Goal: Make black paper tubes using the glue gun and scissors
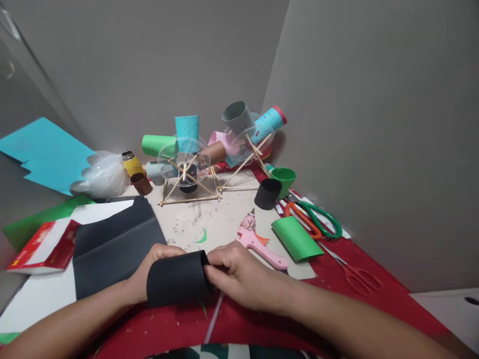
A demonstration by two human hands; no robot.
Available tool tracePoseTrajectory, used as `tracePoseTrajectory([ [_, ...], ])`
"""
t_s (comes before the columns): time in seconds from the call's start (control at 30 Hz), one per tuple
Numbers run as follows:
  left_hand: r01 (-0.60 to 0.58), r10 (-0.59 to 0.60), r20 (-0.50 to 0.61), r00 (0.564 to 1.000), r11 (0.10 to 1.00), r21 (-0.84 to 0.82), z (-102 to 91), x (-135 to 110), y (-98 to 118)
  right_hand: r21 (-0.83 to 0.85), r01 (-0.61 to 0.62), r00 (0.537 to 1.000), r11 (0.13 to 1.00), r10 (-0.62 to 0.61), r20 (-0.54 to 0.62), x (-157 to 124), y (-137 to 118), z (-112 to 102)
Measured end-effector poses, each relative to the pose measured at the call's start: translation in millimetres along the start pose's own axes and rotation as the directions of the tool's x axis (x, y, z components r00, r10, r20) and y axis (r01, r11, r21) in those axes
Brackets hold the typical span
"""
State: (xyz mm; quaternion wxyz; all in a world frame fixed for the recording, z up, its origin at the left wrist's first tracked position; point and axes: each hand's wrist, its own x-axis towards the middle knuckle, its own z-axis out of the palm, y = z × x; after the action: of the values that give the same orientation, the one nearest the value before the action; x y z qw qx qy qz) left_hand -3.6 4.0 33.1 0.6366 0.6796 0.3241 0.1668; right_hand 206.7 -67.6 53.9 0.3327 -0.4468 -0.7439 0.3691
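Note:
Both hands hold a curled piece of black paper (175, 279) low in the middle of the view. My left hand (151, 264) sits behind the roll, its fingers wrapped round the left end. My right hand (239, 276) pinches the roll's right edge with thumb and fingers closed. A flat black paper sheet (112, 244) lies just left of the hands. A pink glue gun (258, 242) rests just beyond my right hand.
A stick-frame wheel model (187, 172) with coloured paper tubes stands at the back. A black tube (267, 193), a green cup (284, 178), a green paper roll (295, 238), green-handled scissors (318, 219) and red scissors (355, 276) lie at right. A red packet (45, 244) lies at left.

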Motion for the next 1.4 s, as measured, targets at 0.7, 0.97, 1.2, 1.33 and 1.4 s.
tracePoseTrajectory([
  [0.7, -0.254, 0.278, -0.1, 0.955, 0.945, 0.204, 3.8, -0.9, 5.8, -0.263, 0.32, 0.925, 0.91, -0.36, -0.121, 1.4, 24.7, -0.9],
  [0.97, -0.087, 0.09, -0.068, 0.994, 0.995, 0.043, 1.9, -2.0, 12.9, -0.365, 0.511, 0.813, 0.778, -0.575, -0.087, -0.9, 22.8, -10.8],
  [1.2, -0.157, 0.127, -0.226, 0.966, 0.98, -0.123, -14.1, 4.6, 15.8, -0.693, 0.472, 0.694, 0.545, -0.714, -0.089, -1.9, 28.9, -34.7],
  [1.33, -0.101, 0.043, -0.228, 0.973, 0.962, -0.254, -14.9, 2.8, 20.9, -0.777, 0.37, 0.682, 0.509, -0.717, -0.146, -5.3, 33.9, -36.7],
  [1.4, -0.062, 0.008, -0.163, 0.987, 0.944, -0.326, -11.3, 0.9, 23.7, -0.793, 0.362, 0.682, 0.491, -0.719, -0.134, -7.0, 33.5, -36.0],
])
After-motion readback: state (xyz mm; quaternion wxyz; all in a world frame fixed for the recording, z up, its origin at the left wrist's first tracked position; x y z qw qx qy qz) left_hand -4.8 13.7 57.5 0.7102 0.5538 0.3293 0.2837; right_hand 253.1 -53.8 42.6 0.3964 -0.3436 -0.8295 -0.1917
